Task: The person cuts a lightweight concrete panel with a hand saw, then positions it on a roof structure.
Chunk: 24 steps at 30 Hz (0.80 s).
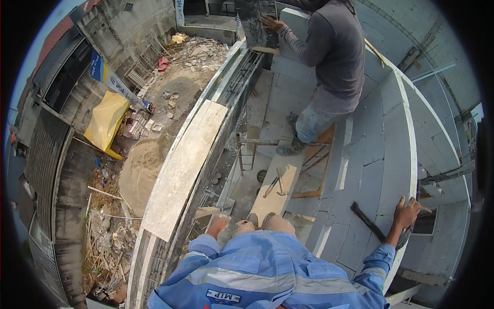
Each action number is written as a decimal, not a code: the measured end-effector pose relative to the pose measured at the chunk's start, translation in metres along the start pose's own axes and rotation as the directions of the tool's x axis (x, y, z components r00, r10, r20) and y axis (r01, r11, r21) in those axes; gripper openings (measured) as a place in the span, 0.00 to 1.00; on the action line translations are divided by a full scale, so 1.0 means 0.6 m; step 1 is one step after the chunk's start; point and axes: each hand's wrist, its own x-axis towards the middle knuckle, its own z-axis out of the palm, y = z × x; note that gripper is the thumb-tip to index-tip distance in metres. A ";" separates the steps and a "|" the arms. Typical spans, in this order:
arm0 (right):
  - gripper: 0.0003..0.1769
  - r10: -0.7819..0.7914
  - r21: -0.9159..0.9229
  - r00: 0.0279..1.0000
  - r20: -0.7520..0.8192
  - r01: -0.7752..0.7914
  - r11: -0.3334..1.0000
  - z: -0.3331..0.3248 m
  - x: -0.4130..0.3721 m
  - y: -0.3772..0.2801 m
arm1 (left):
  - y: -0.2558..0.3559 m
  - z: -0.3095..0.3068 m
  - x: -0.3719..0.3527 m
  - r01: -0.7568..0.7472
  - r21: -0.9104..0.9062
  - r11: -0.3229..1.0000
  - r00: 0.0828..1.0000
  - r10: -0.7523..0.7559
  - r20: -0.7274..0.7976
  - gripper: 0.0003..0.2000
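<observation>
My right hand (406, 212) lies on the top edge of the grey block wall (391, 149), its fingers stretched over the edge. A dark strip (366, 220) shows on the wall face beside my forearm. Lower left, my left hand (219, 224) hangs near my knee, fingers curled in, with nothing visible in it. My feet stand on a wooden plank (268, 203). On that plank, ahead of my shoes, lie a hammer (281, 184) and a long-handled metal tool (270, 187).
Another person (329, 67) stands farther along the plank, one hand on a dark column (254, 26). To my left, a broad board (188, 167) covers part of a beam form with rebar (239, 77). Far below lie a sand pile (144, 172), rubble and a yellow canopy (107, 121).
</observation>
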 end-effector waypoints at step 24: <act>0.18 -0.856 0.999 0.515 0.034 -0.007 0.036 -0.073 -0.146 -0.433 | 0.045 0.079 -0.136 0.156 -0.305 0.940 0.949 -0.228 -0.219 0.19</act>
